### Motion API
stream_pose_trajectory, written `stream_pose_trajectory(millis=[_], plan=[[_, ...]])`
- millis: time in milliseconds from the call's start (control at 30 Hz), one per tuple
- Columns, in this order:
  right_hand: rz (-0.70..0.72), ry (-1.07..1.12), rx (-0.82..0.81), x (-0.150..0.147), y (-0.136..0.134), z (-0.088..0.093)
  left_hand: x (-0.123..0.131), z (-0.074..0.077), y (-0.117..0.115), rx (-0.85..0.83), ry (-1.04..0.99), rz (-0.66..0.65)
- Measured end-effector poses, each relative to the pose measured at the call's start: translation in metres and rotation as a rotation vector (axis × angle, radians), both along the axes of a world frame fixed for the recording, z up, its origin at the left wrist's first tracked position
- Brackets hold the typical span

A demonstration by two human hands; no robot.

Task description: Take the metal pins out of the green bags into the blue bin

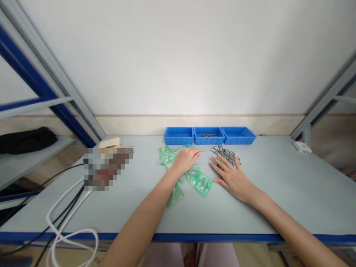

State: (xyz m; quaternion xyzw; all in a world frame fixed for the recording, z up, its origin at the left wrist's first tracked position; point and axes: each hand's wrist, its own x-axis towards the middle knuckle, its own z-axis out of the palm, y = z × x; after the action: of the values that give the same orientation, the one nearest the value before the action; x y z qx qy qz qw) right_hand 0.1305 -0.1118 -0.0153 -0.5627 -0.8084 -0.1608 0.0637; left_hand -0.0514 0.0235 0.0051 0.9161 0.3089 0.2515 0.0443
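My left hand (187, 158) is closed in a pinch on a small screw (204, 151), its tip pointing right. Below and around that hand lie green plastic bags (201, 183) with screws or similar metal pieces inside. A loose pile of metal screws (226, 152) sits to the right, close to the bins. My right hand (229, 176) lies with fingers spread at the front edge of this pile, its fingertips partly covering some screws. Whether anything is under the right palm is hidden.
Three blue bins (178, 141) stand in a row at the back of the grey table (250, 218); the middle one holds several screws (209, 135). White cables (69, 187) hang over the left side beside a blurred patch. A white plug-like block (302, 147) lies far right.
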Motion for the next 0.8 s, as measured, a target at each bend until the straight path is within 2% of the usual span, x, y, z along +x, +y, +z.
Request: stream_pose_trajectory(millis=[233, 367, 533, 600, 700, 800], plan=[[0.008, 0.008, 0.022, -0.01, -0.009, 0.002, -0.001, 0.001, 0.0, 0.01, -0.01, -0.01], [0.032, 0.012, 0.051, -0.015, -0.03, 0.003, 0.0, -0.002, 0.001, 0.023, 0.016, -0.011], [0.025, 0.03, -0.013, -0.016, -0.056, 0.017, 0.002, -0.004, 0.002, 0.043, 0.026, -0.033], [-0.036, 0.062, -0.01, -0.014, -0.054, 0.021, 0.002, -0.003, 0.001, 0.04, 0.028, -0.042], [-0.115, 0.083, 0.008, -0.013, -0.038, 0.019, 0.001, -0.002, 0.0, 0.019, 0.032, -0.043], [-0.1, 0.06, -0.023, -0.016, -0.017, 0.01, 0.0, -0.001, 0.0, 0.007, 0.029, -0.038]])
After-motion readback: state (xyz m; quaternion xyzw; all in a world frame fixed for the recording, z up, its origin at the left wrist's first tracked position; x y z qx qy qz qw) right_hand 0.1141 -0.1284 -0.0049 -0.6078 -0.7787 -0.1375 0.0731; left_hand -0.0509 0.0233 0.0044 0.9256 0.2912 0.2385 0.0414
